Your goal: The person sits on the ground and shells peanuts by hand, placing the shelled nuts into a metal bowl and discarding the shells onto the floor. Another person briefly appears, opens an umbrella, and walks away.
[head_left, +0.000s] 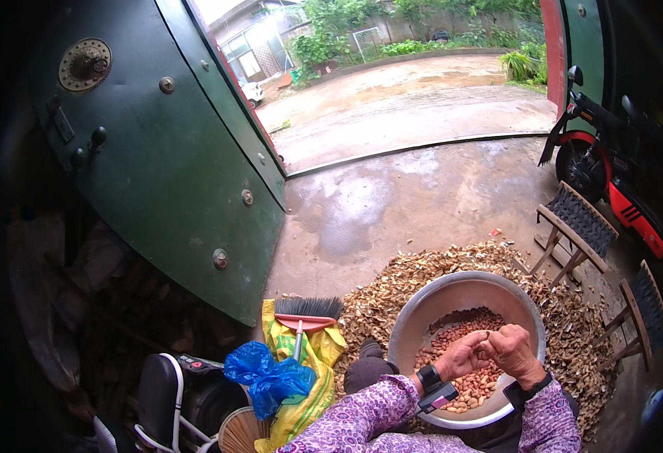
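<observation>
A wide metal basin (413, 321) stands in front of me, holding reddish shelled peanuts (446, 338) on its far side and pale unshelled peanuts (473, 389) nearer to me. Over the basin, my left hand (461, 356) and my right hand (515, 353) meet at the fingertips. Both have their fingers closed in a pinch. Whatever lies between the fingertips is too small and covered to make out. Each wrist wears a dark band.
Peanut shells (376, 309) are heaped around the basin. To the left lie a yellow sack (324, 351), a broom (307, 308) and a blue plastic bag (267, 377). Two low stools (584, 226) and a red-black scooter (633, 211) stand right. A green metal door (165, 166) opens onto a yard.
</observation>
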The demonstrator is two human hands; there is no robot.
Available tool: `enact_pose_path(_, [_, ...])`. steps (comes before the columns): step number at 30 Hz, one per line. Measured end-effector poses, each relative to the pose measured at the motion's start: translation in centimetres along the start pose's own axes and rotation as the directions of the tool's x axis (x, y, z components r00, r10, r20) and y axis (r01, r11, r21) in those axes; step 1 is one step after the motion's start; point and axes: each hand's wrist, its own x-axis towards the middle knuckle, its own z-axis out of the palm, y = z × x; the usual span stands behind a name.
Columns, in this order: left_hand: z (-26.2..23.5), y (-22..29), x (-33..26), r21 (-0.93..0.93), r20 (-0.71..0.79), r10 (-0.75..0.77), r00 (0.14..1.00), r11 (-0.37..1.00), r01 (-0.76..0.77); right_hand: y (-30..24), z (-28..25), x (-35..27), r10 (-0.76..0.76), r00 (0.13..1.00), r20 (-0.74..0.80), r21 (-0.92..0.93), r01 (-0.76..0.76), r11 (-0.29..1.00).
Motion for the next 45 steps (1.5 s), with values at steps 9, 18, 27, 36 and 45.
enact_pose_path(9, [-0.6, -0.2, 0.5, 0.159, 0.030, 0.034, 0.999, 0.987, -0.039, 0.2, 0.5, -0.3, 0.085, 0.996, 0.006, 0.054, -0.085, 0.995])
enact_pose_path(18, [-1.1, 0.0, 0.4, 0.184, -0.020, 0.074, 0.997, 0.981, -0.069, -0.3, 0.2, 0.0, 0.351, 0.936, 0.023, 0.333, -0.338, 0.880])
enact_pose_path(27, [-1.6, -0.3, 0.3, 0.246, -0.066, 0.047, 0.997, 0.969, -0.029, -0.2, 1.0, -0.5, 0.360, 0.926, 0.113, 0.182, -0.376, 0.908])
enact_pose_path(36, [-1.9, 0.3, 0.2, 0.253, -0.048, 0.069, 0.996, 0.966, -0.054, 0.0, 1.3, 0.0, 0.503, 0.828, 0.247, 0.436, -0.559, 0.706])
enact_pose_path(45, [-1.7, -0.2, 0.0, 0.224, -0.034, 0.121, 0.992, 0.968, -0.111, 0.5, 1.3, -0.6, 0.550, 0.735, 0.396, 0.646, -0.649, 0.402])
